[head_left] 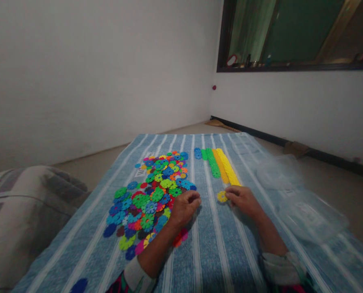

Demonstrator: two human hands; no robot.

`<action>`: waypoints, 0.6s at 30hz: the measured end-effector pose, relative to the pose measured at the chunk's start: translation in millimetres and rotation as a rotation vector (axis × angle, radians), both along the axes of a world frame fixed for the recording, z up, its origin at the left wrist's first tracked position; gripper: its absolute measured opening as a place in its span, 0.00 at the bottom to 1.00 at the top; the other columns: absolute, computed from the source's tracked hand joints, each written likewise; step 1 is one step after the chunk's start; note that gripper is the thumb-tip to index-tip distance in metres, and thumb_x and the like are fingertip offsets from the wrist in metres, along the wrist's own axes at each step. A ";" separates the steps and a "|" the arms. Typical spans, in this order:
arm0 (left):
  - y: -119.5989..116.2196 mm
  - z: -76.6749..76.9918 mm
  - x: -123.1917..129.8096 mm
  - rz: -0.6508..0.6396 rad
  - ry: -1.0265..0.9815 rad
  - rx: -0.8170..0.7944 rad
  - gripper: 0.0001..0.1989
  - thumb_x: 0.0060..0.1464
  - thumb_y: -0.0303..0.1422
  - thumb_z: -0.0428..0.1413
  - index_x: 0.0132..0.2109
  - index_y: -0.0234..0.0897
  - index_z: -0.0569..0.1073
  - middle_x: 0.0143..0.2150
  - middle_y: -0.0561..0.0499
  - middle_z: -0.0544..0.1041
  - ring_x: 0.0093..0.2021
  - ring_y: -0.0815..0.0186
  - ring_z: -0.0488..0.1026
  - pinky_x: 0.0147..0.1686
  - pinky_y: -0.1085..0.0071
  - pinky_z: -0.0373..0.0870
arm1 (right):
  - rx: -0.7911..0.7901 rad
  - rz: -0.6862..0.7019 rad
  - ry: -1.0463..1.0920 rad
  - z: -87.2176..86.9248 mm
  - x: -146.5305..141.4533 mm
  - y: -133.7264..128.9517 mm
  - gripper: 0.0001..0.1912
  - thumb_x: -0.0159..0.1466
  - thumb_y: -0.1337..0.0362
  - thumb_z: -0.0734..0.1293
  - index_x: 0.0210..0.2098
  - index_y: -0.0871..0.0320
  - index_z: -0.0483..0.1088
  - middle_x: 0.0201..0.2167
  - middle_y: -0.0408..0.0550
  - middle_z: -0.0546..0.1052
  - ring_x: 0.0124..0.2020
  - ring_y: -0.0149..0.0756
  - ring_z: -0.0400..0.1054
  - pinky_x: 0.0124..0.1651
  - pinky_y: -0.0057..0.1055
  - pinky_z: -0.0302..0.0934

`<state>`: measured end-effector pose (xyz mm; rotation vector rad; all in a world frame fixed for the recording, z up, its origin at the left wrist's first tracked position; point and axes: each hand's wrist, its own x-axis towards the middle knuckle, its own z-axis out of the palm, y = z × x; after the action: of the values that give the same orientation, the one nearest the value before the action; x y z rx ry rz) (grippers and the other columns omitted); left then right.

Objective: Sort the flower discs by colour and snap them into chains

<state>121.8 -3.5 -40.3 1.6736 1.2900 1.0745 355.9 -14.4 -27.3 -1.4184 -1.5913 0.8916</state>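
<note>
My right hand (244, 201) pinches a yellow flower-shaped disc (222, 197) at its edge, low over the striped cloth. Just beyond it runs a long yellow row of overlapping discs (228, 167), beside an orange row (220, 167) and a green row (213, 163). Short bright-green (204, 154) and blue (197, 153) groups lie farther left. At the right edge of a mixed heap of coloured discs (157, 195), my left hand (184, 208) is closed with its fingers curled together. Whatever may be inside those fingers is hidden.
A blue-and-white striped cloth (206, 228) covers the table. Clear plastic bags or containers (312, 215) lie along the right side. One dark-blue disc (79, 285) sits apart near the front left. Labelled white paper (141, 172) shows beside the heap, and a draped cover (25, 219) stands left.
</note>
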 end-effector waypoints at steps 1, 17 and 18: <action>0.4 -0.9 -0.9 -0.005 0.017 0.008 0.06 0.45 0.33 0.56 0.30 0.36 0.76 0.28 0.53 0.76 0.30 0.67 0.71 0.35 0.71 0.67 | 0.029 -0.055 -0.072 2.1 15.4 -0.3 0.12 0.54 0.58 0.62 0.25 0.58 0.74 0.18 0.41 0.71 0.19 0.30 0.65 0.26 0.26 0.59; -3.2 -1.3 -1.9 -0.155 0.195 0.013 0.10 0.49 0.35 0.51 0.27 0.37 0.74 0.25 0.53 0.72 0.29 0.67 0.68 0.31 0.73 0.63 | -0.104 -0.171 -0.311 -20.2 67.0 0.9 0.14 0.52 0.61 0.61 0.29 0.59 0.77 0.18 0.43 0.75 0.19 0.33 0.67 0.26 0.27 0.57; -3.5 -0.8 -1.7 -0.153 0.200 0.014 0.10 0.49 0.35 0.51 0.27 0.37 0.73 0.25 0.53 0.72 0.29 0.67 0.68 0.31 0.72 0.63 | -0.100 -0.177 -0.311 -20.6 66.9 0.7 0.14 0.52 0.62 0.61 0.30 0.59 0.77 0.18 0.43 0.75 0.19 0.33 0.67 0.27 0.28 0.57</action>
<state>120.1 -7.1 -41.1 1.8955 1.2556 0.8446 422.8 -13.7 -47.9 -1.8081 -1.6296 0.6788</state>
